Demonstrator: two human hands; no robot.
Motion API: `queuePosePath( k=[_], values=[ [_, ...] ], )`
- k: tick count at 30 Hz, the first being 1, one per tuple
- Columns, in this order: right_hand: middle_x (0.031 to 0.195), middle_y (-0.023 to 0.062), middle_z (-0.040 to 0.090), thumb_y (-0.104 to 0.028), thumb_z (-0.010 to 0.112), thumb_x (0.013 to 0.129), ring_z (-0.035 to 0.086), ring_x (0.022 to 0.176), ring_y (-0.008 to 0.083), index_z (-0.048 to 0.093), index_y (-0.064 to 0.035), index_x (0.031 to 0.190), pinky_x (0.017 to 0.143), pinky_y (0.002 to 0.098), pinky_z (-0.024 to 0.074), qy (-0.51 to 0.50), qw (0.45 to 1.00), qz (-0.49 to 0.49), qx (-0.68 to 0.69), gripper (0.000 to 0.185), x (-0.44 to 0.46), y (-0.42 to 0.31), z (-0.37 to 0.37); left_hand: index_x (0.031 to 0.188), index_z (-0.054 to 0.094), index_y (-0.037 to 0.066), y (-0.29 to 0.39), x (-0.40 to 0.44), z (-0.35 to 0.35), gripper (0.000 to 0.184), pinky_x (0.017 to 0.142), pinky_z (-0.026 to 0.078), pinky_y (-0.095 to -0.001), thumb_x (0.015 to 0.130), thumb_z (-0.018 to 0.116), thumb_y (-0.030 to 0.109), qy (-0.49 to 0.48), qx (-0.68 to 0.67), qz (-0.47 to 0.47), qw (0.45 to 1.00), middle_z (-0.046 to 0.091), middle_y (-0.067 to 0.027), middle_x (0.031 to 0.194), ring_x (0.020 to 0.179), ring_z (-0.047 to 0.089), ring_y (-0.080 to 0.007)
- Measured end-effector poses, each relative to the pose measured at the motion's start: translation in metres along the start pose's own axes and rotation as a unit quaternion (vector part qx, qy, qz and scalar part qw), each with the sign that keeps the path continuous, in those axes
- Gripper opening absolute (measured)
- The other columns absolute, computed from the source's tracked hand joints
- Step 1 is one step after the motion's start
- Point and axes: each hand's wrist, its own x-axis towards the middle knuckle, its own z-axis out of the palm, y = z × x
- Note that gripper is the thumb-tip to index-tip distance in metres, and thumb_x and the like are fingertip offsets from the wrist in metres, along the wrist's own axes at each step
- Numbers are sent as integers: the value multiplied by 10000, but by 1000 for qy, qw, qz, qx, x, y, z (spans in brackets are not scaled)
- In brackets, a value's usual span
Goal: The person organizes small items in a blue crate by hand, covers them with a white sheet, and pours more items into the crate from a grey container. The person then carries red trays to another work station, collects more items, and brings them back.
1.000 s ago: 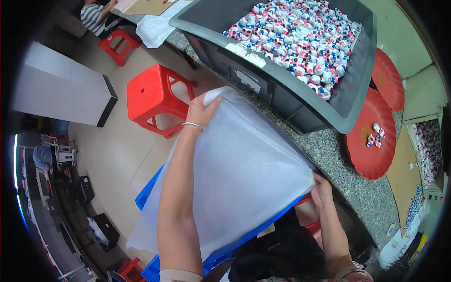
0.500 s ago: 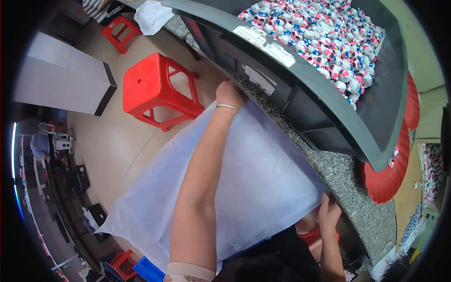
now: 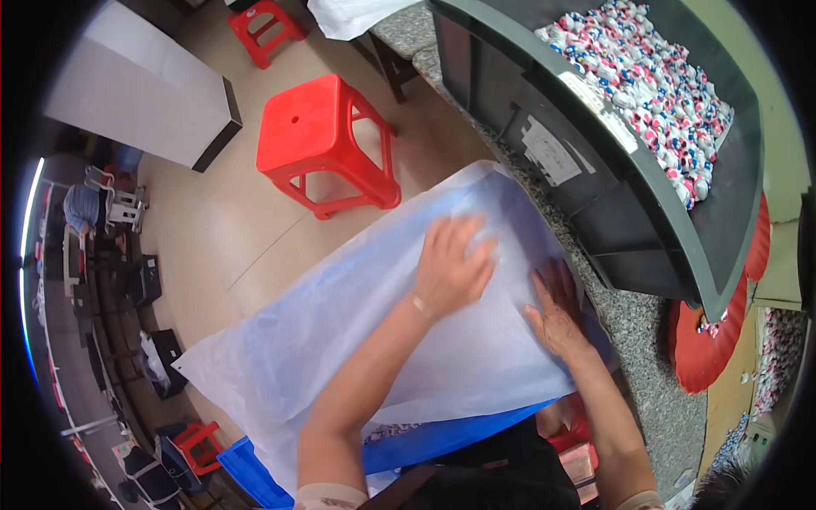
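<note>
A thin white translucent sheet [image 3: 340,314] lies over a blue crate [image 3: 459,438], whose near edge shows below it. Some small patterned pieces show at the sheet's near edge. My left hand [image 3: 455,263] is over the middle of the sheet, slightly blurred, fingers apart, holding nothing. On the sheet's right part, beside the counter edge, my right hand [image 3: 558,310] lies with its fingers spread. A large grey bin [image 3: 595,204] full of small white, pink and blue figures [image 3: 650,93] stands on the stone counter at the upper right.
The speckled counter [image 3: 654,382] runs along the right, with a red scalloped tray [image 3: 714,340] partly behind the bin. A red stool [image 3: 319,136] stands beyond the sheet, another [image 3: 263,30] farther back. A white pillar [image 3: 144,85] is at the upper left. A person [image 3: 82,206] is far left.
Both hands have let go of the sheet's edges. My left hand has come back from the far corner to the sheet's middle; my right hand has moved onto the sheet, which now lies lower over the crate.
</note>
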Motion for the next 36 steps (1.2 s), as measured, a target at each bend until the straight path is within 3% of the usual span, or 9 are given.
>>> queuePosePath(
  k=[7,10,14,18,21,25,28,34,36],
  values=[
    [1507,177,204,-166,546,892,196,1387,348,314,-112,1421,1115,406,231,25,993,-41,104,580,2,26,46,1385,423,265,19,-130,-1,700,1066,142,-608,766,622,525,-254,42,-136,957,258,-112,1497,1368,212,-366],
    [1412,207,379,-162,516,908,439,1246,362,360,-53,1371,1016,376,381,29,996,-3,85,501,0,25,50,1414,374,264,25,-158,10,741,1069,111,-621,774,586,571,-266,50,-178,946,214,-115,1514,1387,171,-367],
    [1238,236,539,-120,527,884,502,1162,391,478,-15,1271,963,416,417,26,995,54,76,403,5,-5,30,1410,380,265,23,-166,14,740,1077,91,-620,770,588,573,-267,29,-195,943,208,-115,1518,1391,163,-368],
    [1200,239,558,34,537,819,514,1146,395,537,-10,1216,991,441,394,92,989,-81,81,399,7,-78,19,1410,379,250,29,-180,10,750,1080,81,-621,765,597,564,-266,16,-211,941,194,-118,1525,1398,151,-361],
    [1356,221,436,-108,490,901,411,1243,398,447,-24,1319,1028,431,358,169,974,-148,-23,428,47,-69,54,1415,371,227,43,-196,2,763,1084,76,-622,763,607,545,-234,-4,-219,947,197,-127,1524,1402,143,-359],
    [1483,196,264,-200,473,928,297,1344,374,333,-55,1406,1040,447,335,117,976,-146,-113,518,65,-24,75,1409,379,220,82,-221,-68,741,1079,105,-622,771,622,507,-155,-4,-225,962,238,-146,1499,1391,159,-375],
    [1514,177,198,-233,449,939,242,1378,341,256,-72,1442,1026,457,347,84,977,-122,-156,563,54,-20,77,1392,397,202,112,-277,-143,728,1067,161,-598,769,633,493,-201,41,-266,942,296,-152,1451,1359,218,-367],
    [1511,154,216,-232,471,922,357,1310,360,281,-101,1436,999,435,394,86,979,-102,-154,563,45,-36,69,1216,557,111,175,-366,-221,646,933,357,-459,740,661,536,-256,17,-319,912,504,-175,1227,1132,470,-338],
    [1510,153,223,-241,478,907,382,1295,352,302,-91,1425,963,428,424,79,981,-91,-155,567,44,-49,61,1207,570,155,183,-373,-236,484,875,420,-406,816,614,437,-341,-27,-345,874,544,-140,1175,1066,527,-288]
  ],
)
